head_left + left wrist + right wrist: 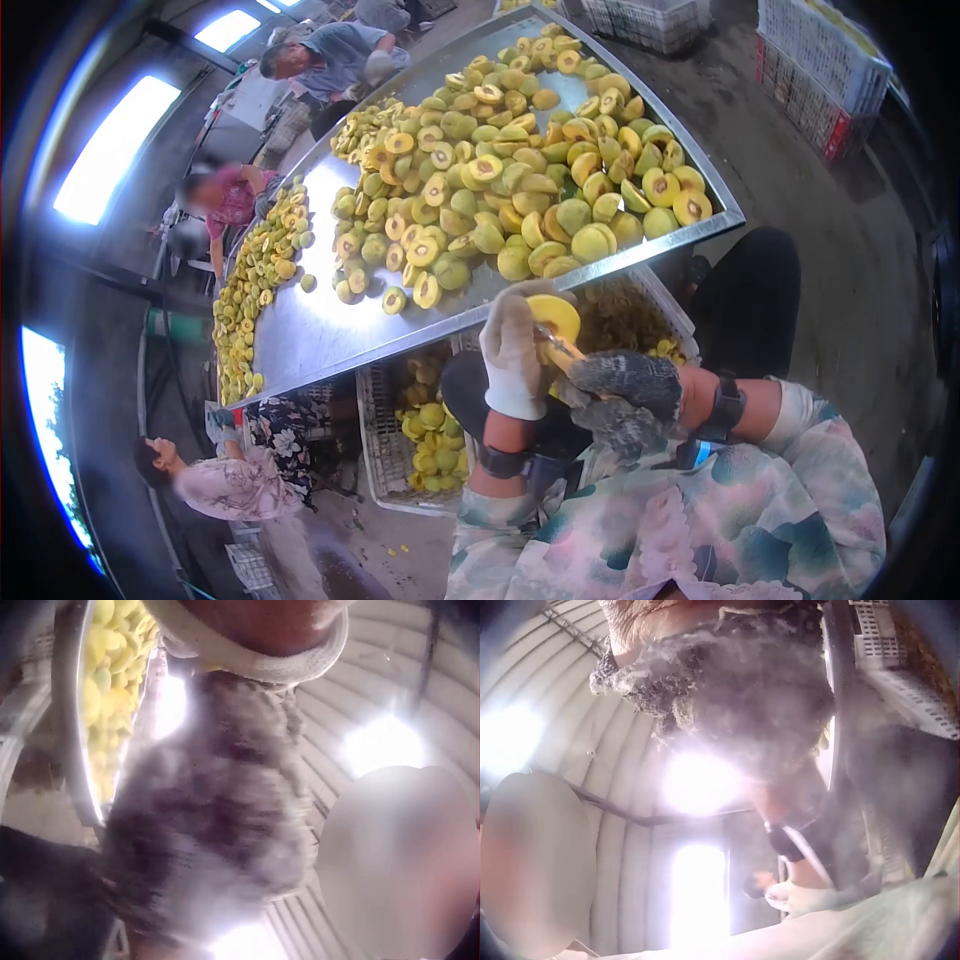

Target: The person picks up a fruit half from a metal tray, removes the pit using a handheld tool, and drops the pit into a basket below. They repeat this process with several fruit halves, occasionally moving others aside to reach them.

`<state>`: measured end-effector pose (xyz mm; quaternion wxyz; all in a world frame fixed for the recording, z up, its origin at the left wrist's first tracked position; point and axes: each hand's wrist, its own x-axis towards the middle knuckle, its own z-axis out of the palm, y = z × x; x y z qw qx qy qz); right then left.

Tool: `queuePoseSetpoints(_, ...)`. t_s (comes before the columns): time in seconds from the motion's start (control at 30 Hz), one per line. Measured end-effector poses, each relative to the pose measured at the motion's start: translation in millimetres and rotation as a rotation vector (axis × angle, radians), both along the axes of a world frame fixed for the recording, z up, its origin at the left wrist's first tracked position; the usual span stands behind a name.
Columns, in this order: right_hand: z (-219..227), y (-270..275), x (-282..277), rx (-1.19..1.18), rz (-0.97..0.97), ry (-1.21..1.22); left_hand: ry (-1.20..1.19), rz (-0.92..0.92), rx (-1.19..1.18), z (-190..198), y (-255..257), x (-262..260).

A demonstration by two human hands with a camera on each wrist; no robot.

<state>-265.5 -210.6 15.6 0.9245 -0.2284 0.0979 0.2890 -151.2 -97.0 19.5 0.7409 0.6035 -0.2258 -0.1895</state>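
Note:
My left hand [512, 352], in a pale glove, grips a yellow fruit piece [558, 314] just below the near rim of the metal tray [380, 342]. Beside it my right hand [632, 392], in a dark grey knit glove, holds a small tool [562, 350] whose metal end meets the fruit. Halved yellow-green fruits [490, 170], some with brown centres, lie heaped on the tray. The left wrist view has the left glove [214, 817] blurred, its fingertips hidden. In the right wrist view the right glove [742, 697] hides the tool.
Below the tray stand a crate [370, 440] of yellow-green fruit [430, 445] and another crate [672, 300] with brownish contents. Several people are around the tray's far and left sides, one in a floral top [235, 485]. Stacked crates [815, 75] stand at the upper right.

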Motion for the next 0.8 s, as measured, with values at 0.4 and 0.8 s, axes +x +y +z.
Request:
queuePoseSetpoints(0.4, -14.7, -3.8, -3.7, 0.070, 0.148, -0.046, -0.155, -0.017, -0.025, 2.7, 6.7, -10.0)
queuePoseSetpoints(0.8, -3.1, -5.6, 4.7, -0.479, 0.159, -0.344, 0.021, 0.079, -0.205, -3.8, 14.1, -16.4)
